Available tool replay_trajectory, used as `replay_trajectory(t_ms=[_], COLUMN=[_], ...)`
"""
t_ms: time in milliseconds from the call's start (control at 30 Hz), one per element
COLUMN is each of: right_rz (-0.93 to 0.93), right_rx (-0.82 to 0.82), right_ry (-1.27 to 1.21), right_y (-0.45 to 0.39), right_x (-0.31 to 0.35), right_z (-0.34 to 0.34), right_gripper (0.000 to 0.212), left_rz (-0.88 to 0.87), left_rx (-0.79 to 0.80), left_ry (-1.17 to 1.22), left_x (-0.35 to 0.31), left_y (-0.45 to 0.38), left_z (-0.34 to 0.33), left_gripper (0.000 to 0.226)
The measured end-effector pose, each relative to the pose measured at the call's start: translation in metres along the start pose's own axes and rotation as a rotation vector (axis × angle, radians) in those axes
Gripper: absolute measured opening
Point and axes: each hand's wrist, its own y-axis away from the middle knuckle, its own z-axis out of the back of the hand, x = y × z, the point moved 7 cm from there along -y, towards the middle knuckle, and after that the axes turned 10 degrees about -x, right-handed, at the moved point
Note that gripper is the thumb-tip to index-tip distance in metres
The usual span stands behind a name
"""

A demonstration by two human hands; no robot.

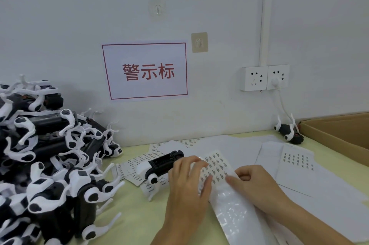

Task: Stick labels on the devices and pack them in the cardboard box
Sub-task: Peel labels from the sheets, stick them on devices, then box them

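right now, from the head view, a black-and-white device [161, 165] lies on the pale green bench [131, 214], its long axis running from lower left up to upper right. the left hand [187, 182] rests flat, fingers relaxed, on a glossy label sheet [217, 169] just right of it. the right hand [251, 182] pinches that sheet's edge with curled fingers. a heap of devices [50, 157] fills the left; a cardboard box [339, 135] sits far right, one more device [289, 133] beside it
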Motion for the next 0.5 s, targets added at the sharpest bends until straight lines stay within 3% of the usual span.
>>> replay_trajectory(t_ms=[133,267,500], right_rz=[-0.008,0.023,0.128], right_rx=[-0.018,0.046,0.013], right_ry=[-0.166,-0.275,-0.212], right_y=[0.003,0.007,0.008], right_x=[0.001,0.007,0.009], right_z=[-0.006,-0.013,-0.017], right_gripper=[0.022,0.019,0.032], left_rz=[-0.06,-0.037,0.064], left_rx=[0.131,0.143,0.16], left_ry=[0.053,0.087,0.161], left_x=[-0.013,-0.012,-0.006], left_y=[0.005,0.003,0.004], left_z=[-0.012,-0.014,-0.014], left_gripper=[0.023,0.013,0.011])
